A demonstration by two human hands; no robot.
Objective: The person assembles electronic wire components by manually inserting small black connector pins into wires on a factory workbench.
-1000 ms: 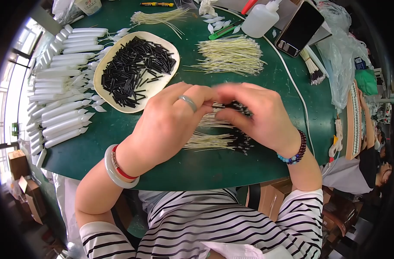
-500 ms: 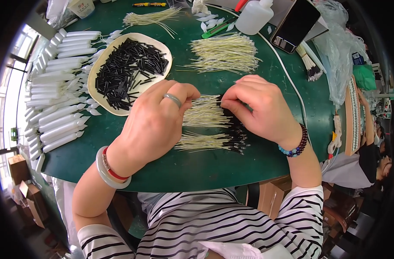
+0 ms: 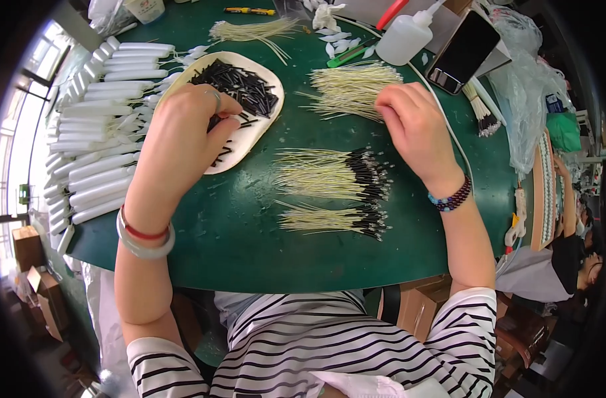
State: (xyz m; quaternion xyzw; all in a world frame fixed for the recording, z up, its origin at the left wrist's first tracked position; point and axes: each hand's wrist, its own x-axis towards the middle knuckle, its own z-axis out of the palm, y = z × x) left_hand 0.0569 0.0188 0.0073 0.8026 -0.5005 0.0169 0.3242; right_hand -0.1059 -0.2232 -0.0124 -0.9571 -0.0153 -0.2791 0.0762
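My left hand [image 3: 183,126] is over the cream dish [image 3: 266,132], its thumb and forefinger drawn together among short black tubes [image 3: 256,96]. Whatever lies between those fingertips is too small to make out. At the right end of a pile of thin pale-yellow wires [image 3: 346,86], my right hand [image 3: 412,123] has its fingers curled in a pinch, with the tips hidden against the wire ends. Nearer to me lie two more wire bundles, a larger one [image 3: 309,174] and a smaller one [image 3: 313,217], both with black tubes on their right ends.
White candle-shaped pieces [image 3: 104,169] are stacked along the left. Toward the back are loose wires [image 3: 253,30], a green cutter [image 3: 349,56], a white squeeze bottle [image 3: 404,40] and a phone [image 3: 463,52]. A white cable [image 3: 452,126] runs past my right hand.
My left hand has moved left from the middle wire bundle to the dish. My right hand has moved back to the far wire pile, uncovering the tube-tipped bundle. The whole view has shifted slightly.
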